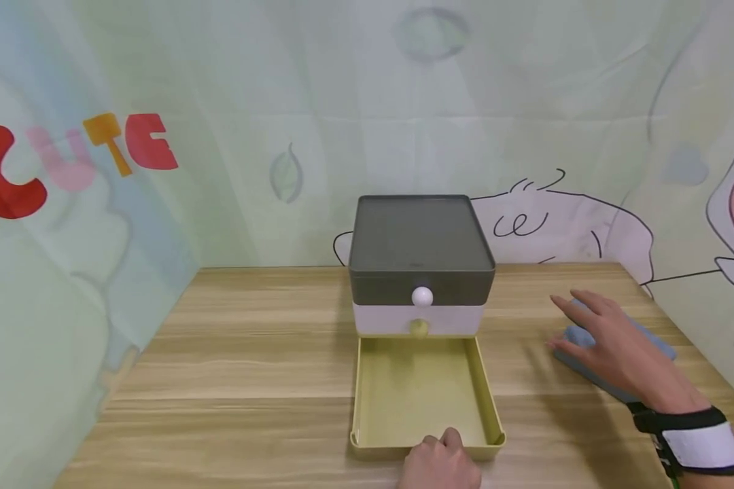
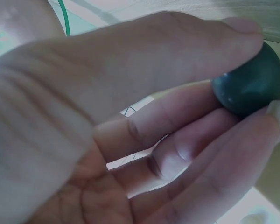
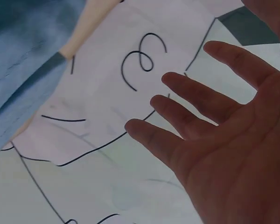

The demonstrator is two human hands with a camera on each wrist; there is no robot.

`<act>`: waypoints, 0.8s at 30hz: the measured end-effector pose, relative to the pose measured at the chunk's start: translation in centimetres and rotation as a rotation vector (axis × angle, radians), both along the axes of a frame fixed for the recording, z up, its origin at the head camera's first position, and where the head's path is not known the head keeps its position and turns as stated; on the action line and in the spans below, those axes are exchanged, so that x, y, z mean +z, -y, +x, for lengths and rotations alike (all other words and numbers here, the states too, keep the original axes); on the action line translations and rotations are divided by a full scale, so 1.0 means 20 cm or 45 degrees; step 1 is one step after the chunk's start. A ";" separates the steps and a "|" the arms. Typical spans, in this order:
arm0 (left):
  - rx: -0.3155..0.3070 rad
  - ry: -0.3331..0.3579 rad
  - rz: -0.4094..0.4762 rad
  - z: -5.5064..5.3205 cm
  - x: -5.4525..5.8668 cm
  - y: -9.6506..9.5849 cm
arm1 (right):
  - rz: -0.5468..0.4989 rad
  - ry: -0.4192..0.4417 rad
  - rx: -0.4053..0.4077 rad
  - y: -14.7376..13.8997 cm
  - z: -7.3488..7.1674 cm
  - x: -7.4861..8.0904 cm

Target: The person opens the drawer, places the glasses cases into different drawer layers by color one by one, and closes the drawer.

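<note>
A small desktop drawer box [image 1: 421,234] has a dark grey top tier, a white tier below and a yellow bottom drawer [image 1: 412,394] pulled far out towards me. The bare floor of that drawer shows. At its front edge my left hand [image 1: 440,463] pinches a round dark green knob [image 2: 252,86] between thumb and fingers; in the head view the hand covers this knob. My right hand [image 1: 624,356] hovers with spread fingers over a folded blue cloth [image 1: 657,339] right of the box. Nothing lies in its palm in the right wrist view.
The box stands near the back edge of a wooden table [image 1: 269,339]. Behind and at both sides hangs a printed curtain [image 1: 232,136] with cartoon drawings and coloured letters. A white knob [image 1: 422,297] sticks out from the grey tier, a yellowish one [image 1: 418,329] from the white tier.
</note>
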State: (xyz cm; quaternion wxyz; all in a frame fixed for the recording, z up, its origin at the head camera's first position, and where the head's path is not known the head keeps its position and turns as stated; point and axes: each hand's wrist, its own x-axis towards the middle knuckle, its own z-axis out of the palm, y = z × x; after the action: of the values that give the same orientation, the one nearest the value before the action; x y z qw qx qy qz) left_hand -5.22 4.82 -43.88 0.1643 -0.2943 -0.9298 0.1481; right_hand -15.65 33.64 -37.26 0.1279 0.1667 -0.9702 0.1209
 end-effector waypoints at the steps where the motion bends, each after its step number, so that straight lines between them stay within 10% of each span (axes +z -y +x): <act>1: -0.006 -0.007 -0.002 0.00 0.00 0.00 | 0.008 0.010 -0.012 -0.01 0.00 -0.01; 24: -0.045 -0.033 -0.009 0.00 0.00 0.00 | 0.111 0.253 -0.222 -0.27 0.07 -0.21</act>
State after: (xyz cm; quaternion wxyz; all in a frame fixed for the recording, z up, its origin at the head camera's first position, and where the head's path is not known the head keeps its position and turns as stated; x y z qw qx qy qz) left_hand -5.24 4.74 -43.88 0.1777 -0.3092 -0.9217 0.1523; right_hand -14.20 39.06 -41.40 0.0340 0.0743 -0.9932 0.0829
